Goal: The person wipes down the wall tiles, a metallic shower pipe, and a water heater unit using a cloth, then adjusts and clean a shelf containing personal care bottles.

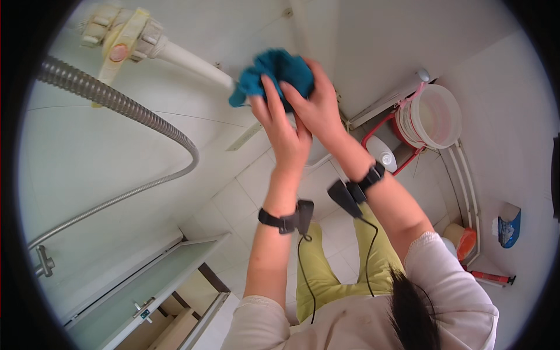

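A bunched teal cloth is held between both my hands, high in the view. My left hand grips its near side with the fingers bent over it. From the right, my right hand closes around the cloth, thumb on top. A white plastic pipe runs from a valve with a yellowed lever to the cloth's left edge. Whether the cloth wraps the pipe or only overlaps it, I cannot tell. Black straps with small devices sit on both wrists.
A ribbed metal hose curves along the left wall. At right, a whitish bucket stands by a red frame and a white bottle. A framed glass door stands lower left. Pipes run along the right wall.
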A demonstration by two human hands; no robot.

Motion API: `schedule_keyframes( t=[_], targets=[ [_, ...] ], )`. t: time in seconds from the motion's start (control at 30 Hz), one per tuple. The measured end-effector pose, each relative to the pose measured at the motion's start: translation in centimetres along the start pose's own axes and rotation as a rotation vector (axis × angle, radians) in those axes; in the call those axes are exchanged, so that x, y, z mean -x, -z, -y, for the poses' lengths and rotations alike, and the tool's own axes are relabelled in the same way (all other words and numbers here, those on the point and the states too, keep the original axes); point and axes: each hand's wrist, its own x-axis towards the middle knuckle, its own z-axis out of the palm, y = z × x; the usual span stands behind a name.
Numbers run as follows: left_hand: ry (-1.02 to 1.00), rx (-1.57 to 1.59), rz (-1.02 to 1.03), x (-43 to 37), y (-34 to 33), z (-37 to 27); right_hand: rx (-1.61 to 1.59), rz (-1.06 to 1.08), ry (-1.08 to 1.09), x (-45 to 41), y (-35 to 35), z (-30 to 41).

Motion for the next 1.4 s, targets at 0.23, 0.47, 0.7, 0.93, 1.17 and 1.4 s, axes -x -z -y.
schedule_keyframes(
  t=[0.23, 0.47, 0.7, 0.93, 1.17, 1.4],
  targets=[
    [0.139, -0.317, 0.091, -0.4, -5.3, 6.7, 0.379, 0.002, 0.019, -3.8, -3.2, -7.8],
    [0.572, 0.406, 0.148, 7.2, -9.0, 13.4, 0.618, 0.259, -0.269, 0.2, -1.2, -17.8],
    [0.37, 0.151, -0.042, 2.3, -7.8, 5.9, 0.179, 0.023, -0.147, -0.9, 2.8, -8.6],
    [0.094, 0.054, -0.128, -4.7, -10.8, 5.3, 0.123, -0.268, 0.116, -6.2, 3.0, -8.4],
    [0.334, -0.07, -0.011, 3.2, -16.8, 13.0, 0.389, -0.162, -0.104, -4.1, 3.8, -21.3],
    [0.713, 0.048, 0.309, 10.6, -20.8, 15.4, 0.787, 0.197, -0.459, -0.5, 7.4, -29.9]
  ],
)
